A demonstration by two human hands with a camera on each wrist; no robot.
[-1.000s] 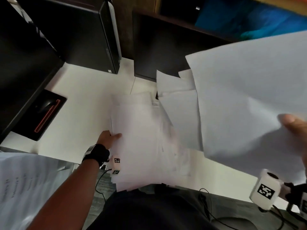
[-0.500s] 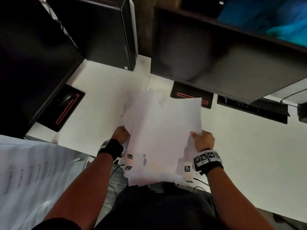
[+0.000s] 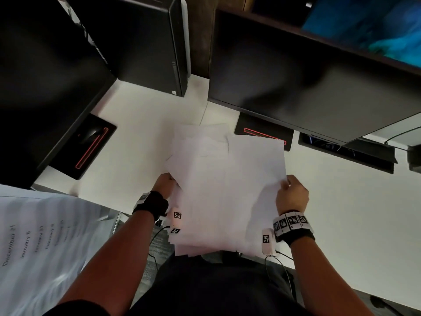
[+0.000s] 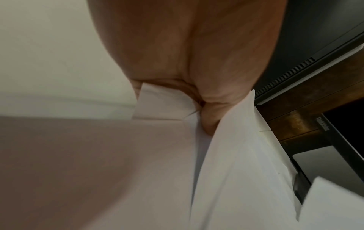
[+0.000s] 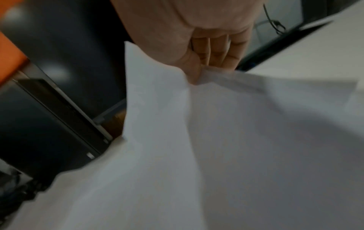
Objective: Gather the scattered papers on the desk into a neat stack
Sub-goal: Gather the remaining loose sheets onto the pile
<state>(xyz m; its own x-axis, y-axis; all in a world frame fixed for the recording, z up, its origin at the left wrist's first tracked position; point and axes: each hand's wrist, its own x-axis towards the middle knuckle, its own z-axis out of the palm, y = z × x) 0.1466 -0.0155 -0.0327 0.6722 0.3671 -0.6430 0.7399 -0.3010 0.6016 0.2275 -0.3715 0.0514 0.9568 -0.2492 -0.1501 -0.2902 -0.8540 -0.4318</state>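
Since half a second ago, the right hand (image 3: 292, 194) has shifted outward to the sheets' right edge, and the papers (image 3: 225, 190) have spread a little wider at centre frame above the white counter (image 3: 341, 213). Both grips are closed on the papers: the right pinches the right edge between thumb and fingers (image 5: 216, 54), while the left hand (image 3: 164, 184) clasps the left edge, thumb tucked among the sheets. Corners fan unevenly toward the monitor (image 3: 307, 83) at upper right. Doing this well probably means loosening both grips slightly and tapping the lower edges on the counter so the sheets square up
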